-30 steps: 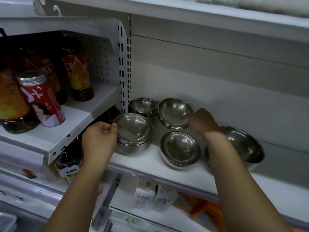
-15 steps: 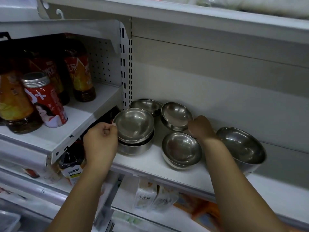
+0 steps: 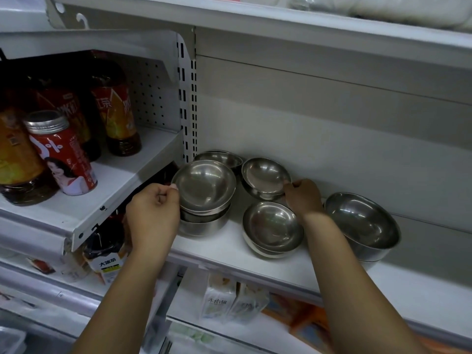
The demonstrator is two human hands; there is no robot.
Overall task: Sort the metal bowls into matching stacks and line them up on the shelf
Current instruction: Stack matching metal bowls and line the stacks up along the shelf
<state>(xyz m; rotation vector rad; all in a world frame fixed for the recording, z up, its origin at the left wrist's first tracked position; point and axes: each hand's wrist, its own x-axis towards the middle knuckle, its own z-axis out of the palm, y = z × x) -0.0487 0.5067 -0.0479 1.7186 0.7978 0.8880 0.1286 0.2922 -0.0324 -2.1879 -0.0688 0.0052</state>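
Several shiny metal bowls stand on a white shelf (image 3: 222, 247). My left hand (image 3: 153, 215) pinches the left rim of the top bowl (image 3: 204, 186) of a stack (image 3: 204, 223) at the shelf's left. My right hand (image 3: 302, 196) grips the right rim of a small footed bowl (image 3: 264, 176), tilted toward me. In front of it sits a round bowl (image 3: 272, 227). A larger bowl (image 3: 362, 224) leans against the back panel on the right. Another bowl (image 3: 219, 158) is partly hidden behind the stack.
A higher shelf (image 3: 115, 185) on the left carries drink bottles (image 3: 116, 111) and a red can (image 3: 62, 154). A slotted upright post (image 3: 187, 98) divides the two bays. An overhead shelf (image 3: 332, 29) limits headroom. Cartons (image 3: 219, 300) sit on the shelf below.
My right hand has lowered the footed bowl from a raised, steeply tilted pose down toward the shelf behind the round bowl. My left hand has kept its hold on the stack's top bowl.
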